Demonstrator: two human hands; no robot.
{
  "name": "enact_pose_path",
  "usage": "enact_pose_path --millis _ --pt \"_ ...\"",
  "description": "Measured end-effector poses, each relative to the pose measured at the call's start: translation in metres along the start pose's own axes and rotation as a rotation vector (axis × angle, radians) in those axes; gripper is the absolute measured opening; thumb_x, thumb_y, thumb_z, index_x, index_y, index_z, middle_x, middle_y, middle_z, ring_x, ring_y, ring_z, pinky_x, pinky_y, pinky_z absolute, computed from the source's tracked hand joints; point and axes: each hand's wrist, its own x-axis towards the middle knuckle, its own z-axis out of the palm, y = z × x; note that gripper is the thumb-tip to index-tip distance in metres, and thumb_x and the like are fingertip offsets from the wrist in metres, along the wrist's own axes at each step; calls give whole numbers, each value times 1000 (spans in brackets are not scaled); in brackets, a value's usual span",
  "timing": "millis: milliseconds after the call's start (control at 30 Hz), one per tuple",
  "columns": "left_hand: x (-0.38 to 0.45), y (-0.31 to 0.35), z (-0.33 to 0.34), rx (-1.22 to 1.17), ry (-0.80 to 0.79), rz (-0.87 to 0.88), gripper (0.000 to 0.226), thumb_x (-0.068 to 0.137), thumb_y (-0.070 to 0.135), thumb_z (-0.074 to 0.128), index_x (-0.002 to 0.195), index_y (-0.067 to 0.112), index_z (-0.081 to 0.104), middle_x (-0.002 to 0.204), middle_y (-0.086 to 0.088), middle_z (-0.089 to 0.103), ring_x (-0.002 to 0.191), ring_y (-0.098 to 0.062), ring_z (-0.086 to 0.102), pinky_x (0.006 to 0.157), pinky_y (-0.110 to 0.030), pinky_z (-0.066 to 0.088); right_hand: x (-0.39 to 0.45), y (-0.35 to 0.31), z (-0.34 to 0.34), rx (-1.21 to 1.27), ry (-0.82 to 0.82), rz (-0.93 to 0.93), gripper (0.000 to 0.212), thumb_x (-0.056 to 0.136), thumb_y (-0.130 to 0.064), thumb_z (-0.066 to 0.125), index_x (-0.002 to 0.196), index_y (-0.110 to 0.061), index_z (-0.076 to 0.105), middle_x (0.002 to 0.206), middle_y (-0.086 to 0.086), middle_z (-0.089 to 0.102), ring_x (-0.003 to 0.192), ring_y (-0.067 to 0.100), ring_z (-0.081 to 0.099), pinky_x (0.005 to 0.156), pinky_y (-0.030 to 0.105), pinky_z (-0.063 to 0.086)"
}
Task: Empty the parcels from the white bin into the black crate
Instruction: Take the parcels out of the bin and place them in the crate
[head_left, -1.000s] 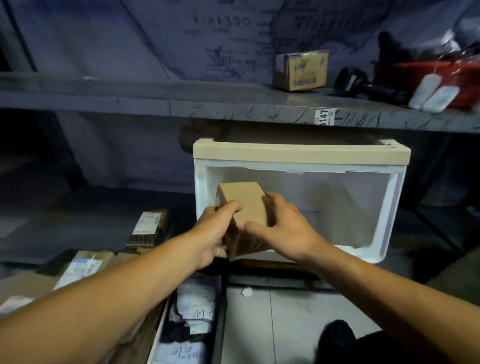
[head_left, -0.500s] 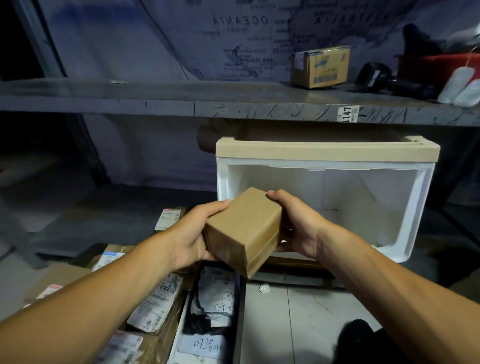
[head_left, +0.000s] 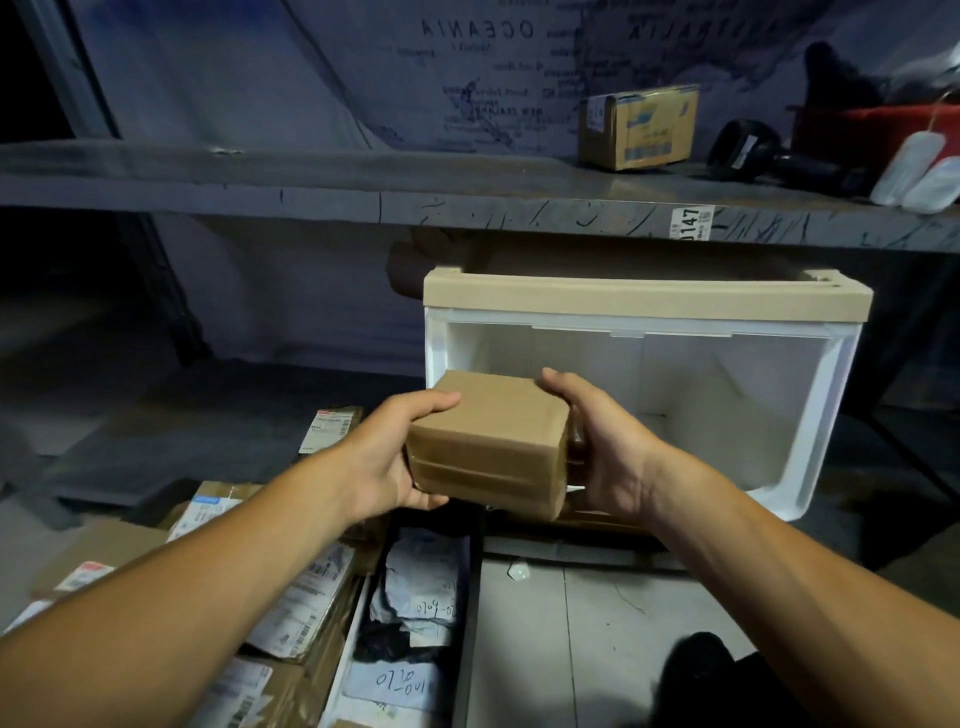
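Overhead, a grey shelf (head_left: 311, 187) spans a map-printed backdrop (head_left: 363, 78); tiled floor (head_left: 571, 649) below.

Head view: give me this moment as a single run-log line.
held: plain brown cardboard parcel | left hand: grips left side | right hand: grips right side | position: in front of white plastic bin, above floor parcels
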Motion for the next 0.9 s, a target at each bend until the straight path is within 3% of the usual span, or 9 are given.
enact_pose_path --millis 167,267,333,400,467,600,667,800,900 --pt "2 4 -11 -2 -36 -27 53 74 50 72 116 18 65 92 -7 69 80 -24 67 67 -33 50 -7 -1 -5 -58 -118 76 37 87 -53 62 113 -26 66 103 7 60 89 24 66 63 41 60" --pt "4 2 -4 -113 108 -4 64 79 55 73 129 19 58 124 -15 66 104 -38 68 79 -48 57 -7 1 -1 42 -34 48 30 95 -50 52 100 -21 62 90 8 62 80 25 67 61 40 59" --pt "4 -3 6 -118 107 -34 77 72 58 75 137 21 53 135 -20 57 113 -45 63 84 -60 55 -5 4 2 84 18 9 31 96 -48 54 102 -18 62 92 10 61 81 27 66 58 39 59" --pt "4 -9 16 -79 14 -58 78 63 59 77 130 22 60 129 -17 64 113 -43 64 87 -63 53 -1 11 4 -7 -25 2 40 90 -49 62 115 -18 65 105 12 63 91 30 66 66 40 57" --pt "3 -12 22 -68 -19 -55 66 63 54 79 120 22 67 111 -12 75 105 -36 69 84 -56 55 2 16 6 -127 -61 -5 46 85 -54 66 119 -23 68 109 11 67 96 30 66 77 44 54" --pt "2 -5 14 -53 -5 -50 38 74 40 76 105 19 69 85 -6 75 85 -27 69 74 -40 52 3 12 2 -67 33 -57 36 88 -62 61 98 -28 70 98 4 69 99 25 65 73 40 52" --pt "0 0 9 7 -46 -43 40 66 38 75 102 20 69 82 -4 74 82 -24 68 74 -37 50 4 8 -2 -48 111 -90 42 88 -62 61 110 -28 69 109 7 68 106 25 64 71 42 53" --pt "-5 6 6 115 -72 -36 38 63 32 72 98 19 69 71 -1 72 77 -21 65 69 -33 47 2 4 -5 -22 94 -71 38 90 -52 64 111 -21 66 104 9 58 88 25 59 70 40 57" --pt "-1 5 3 95 -53 -10 40 71 39 72 106 20 70 83 -3 75 84 -23 68 74 -36 51 1 2 -2 -17 95 -21 31 92 -48 60 100 -18 62 92 9 53 79 23 55 68 40 57"
